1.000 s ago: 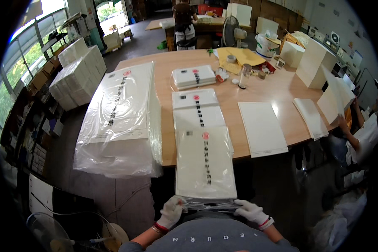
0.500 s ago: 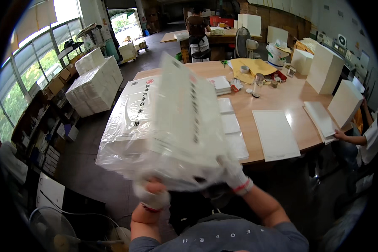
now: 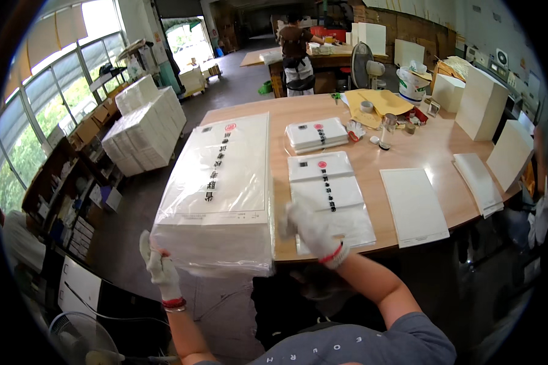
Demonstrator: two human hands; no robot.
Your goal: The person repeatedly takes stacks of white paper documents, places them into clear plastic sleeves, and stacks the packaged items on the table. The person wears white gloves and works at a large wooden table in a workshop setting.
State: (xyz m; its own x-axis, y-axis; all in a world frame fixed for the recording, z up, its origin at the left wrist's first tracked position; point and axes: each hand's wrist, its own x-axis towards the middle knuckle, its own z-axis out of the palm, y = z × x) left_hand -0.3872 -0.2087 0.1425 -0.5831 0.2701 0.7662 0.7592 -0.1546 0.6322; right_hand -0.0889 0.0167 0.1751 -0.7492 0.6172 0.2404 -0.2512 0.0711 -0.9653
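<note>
Two gloved hands meet a large plastic-wrapped stack of white sheets (image 3: 216, 194) lying on the left end of the wooden bench (image 3: 432, 146), its near edge overhanging. Left hand (image 3: 158, 263) has its grip spread open against the stack's near left corner, while right hand (image 3: 307, 228) presses flat, fingers wide, on its right side, beside a smaller wrapped packet (image 3: 329, 194).

A packing or print workshop is shown: wrapped paper stacks (image 3: 141, 131) are piled on the concrete floor (image 3: 225, 97), a large wooden desk (image 3: 420, 146) is covered with packs (image 3: 316, 134), tape and sheets (image 3: 413, 204), and shelves (image 3: 67, 201) are ranged under wide windows (image 3: 61, 79).
</note>
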